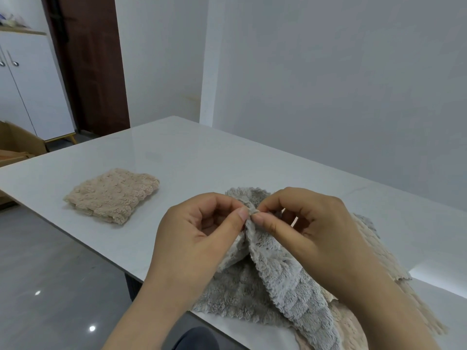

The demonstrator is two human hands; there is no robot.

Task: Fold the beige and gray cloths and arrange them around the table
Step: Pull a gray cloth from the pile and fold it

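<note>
A person faces a glossy white marble-look bench [202, 157], with both bare hands raised just above its near edge. The left hand [202, 238] and right hand [310, 228] meet almost thumb tip to thumb tip. Each grip pinches, between thumb and forefinger, the same gathered edge of a fluffy gray fleece cloth [285, 281]. The other fingers are curled.

The cloth rises to a peak at the pinch and drapes down toward the near edge, where its lower part lies on the bench. It is hard to tell whether the flat gray fleece there belongs to the same cloth or to a second one. Under it, toward the right edge, lie loose scalloped beige fleece cloths [379, 251].

A folded square beige fleece cloth [112, 194] lies flat and well apart, by the near edge toward the left corner. Beyond the bench stand a white cabinet [32, 84] and a dark brown door [93, 64].
</note>
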